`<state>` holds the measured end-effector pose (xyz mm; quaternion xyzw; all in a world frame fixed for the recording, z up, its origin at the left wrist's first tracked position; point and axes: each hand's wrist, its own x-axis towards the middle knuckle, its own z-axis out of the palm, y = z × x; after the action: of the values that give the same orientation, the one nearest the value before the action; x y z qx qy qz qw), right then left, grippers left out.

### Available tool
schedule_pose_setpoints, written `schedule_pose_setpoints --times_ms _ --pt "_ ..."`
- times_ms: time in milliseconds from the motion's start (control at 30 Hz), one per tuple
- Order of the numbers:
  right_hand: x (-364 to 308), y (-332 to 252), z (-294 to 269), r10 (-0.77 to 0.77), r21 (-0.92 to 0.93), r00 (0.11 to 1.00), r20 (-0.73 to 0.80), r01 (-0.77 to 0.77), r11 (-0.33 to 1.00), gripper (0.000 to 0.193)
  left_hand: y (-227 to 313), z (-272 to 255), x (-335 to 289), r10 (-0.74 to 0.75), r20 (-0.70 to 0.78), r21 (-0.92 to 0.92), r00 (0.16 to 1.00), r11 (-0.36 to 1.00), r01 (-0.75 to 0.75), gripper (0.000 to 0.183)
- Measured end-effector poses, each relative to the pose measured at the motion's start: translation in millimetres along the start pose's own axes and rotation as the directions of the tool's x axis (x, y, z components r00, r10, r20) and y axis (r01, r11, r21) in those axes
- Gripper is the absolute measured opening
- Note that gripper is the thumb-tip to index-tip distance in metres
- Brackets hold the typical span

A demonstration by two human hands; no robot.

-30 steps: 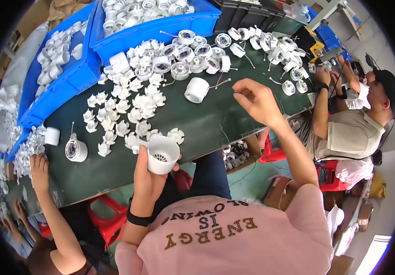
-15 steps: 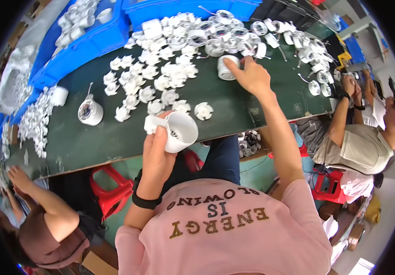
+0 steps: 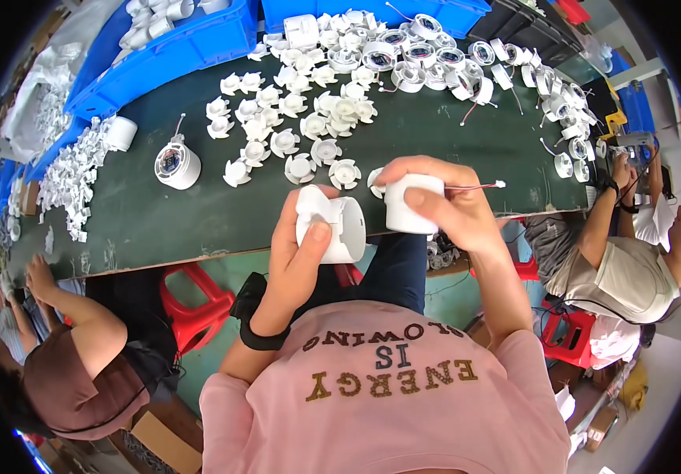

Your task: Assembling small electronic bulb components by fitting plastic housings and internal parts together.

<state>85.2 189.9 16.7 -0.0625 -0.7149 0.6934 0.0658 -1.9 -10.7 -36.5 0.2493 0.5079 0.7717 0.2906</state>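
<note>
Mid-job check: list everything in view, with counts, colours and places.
Open-mouthed plastic cup: 1, white, left hand
Irregular plastic piece: 1, white, against the cup, perhaps joined
Cylindrical plastic housing: 1, white, right hand
Bladed plastic wheels: many, white, mid-table
Round wired units: many, white, table's far side and right
Cylinder with dark round face: 1, white, table's left
Small plastic pieces: heap, white, far left
Plastic bins: several, blue, behind table
Plastic bin: 1, black, far right
Worktable: 1, dark green, centre
Plastic stools: at least 2, red, both sides
Co-workers: at least 2, brown and beige shirts, both sides
Wristband: 1, black, left wrist
Left hand, right hand: 1 each, near edge
</note>
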Motion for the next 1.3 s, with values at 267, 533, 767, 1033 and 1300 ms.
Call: schedule_pose_setpoints --times_ms 267,533,767,1033,1300 --pt "12.7 -9.7 25.1 0.203 0.395 0.941 0.269 -0.300 0.868 0.050 5.2 -1.7 -0.9 0.061 -0.137 0.204 0.989 0.978 -0.032 0.049" --pt "1.8 -13.9 46.9 0.139 -0.173 0.976 0.165 -0.110 0.979 0.060 -0.6 -3.7 -6.7 0.308 -0.252 0.365 0.917 0.908 -0.205 0.051" --pt "-4.1 -1.8 44.8 -0.005 -0.011 0.980 0.198 0.007 1.000 0.065 -0.1 -8.8 -11.0 0.319 -0.199 0.408 0.927 0.886 -0.218 0.058" --pt "-12.3 -1.6 57.4 -0.159 -0.196 0.971 0.179 0.193 0.961 0.065 6.0 -10.9 -14.5 0.384 -0.112 0.345 0.917 0.880 -0.326 0.071" --pt "-15.3 0.6 65.9 -0.201 -0.256 0.959 0.201 0.250 0.934 0.068 5.4 -9.2 -21.6 0.384 -0.123 0.384 0.915 0.869 -0.313 0.077"
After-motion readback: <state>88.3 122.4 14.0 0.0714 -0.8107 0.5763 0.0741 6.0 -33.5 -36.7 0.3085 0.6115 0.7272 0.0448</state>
